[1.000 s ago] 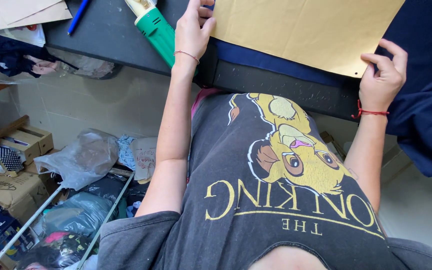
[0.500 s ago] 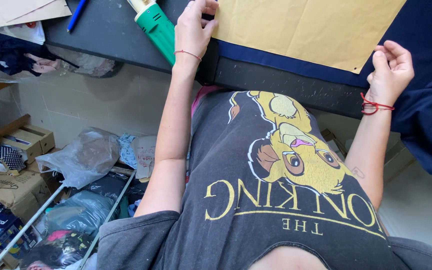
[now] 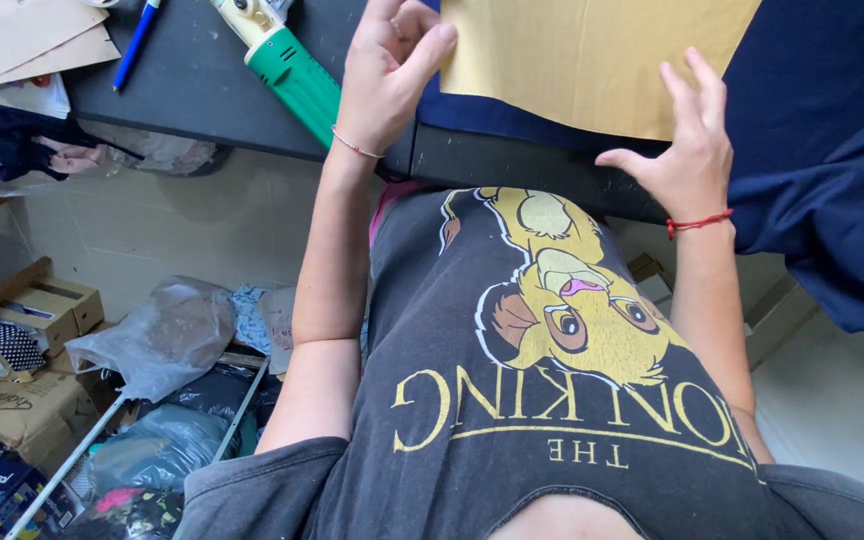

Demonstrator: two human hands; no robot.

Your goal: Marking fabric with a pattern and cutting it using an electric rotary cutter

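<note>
Tan paper [image 3: 592, 60] flat on navy cloth [image 3: 812, 130] over the black table [image 3: 202, 90], left hand [image 3: 387, 75] at the paper's left edge, fingers curled, right hand [image 3: 687, 150] on its lower edge, fingers spread, green tool [image 3: 287, 65] left of the paper

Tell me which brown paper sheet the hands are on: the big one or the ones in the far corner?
The big tan sheet lying on the navy fabric. The left hand and right hand are at its edges; the smaller brown sheets lie untouched.
</note>
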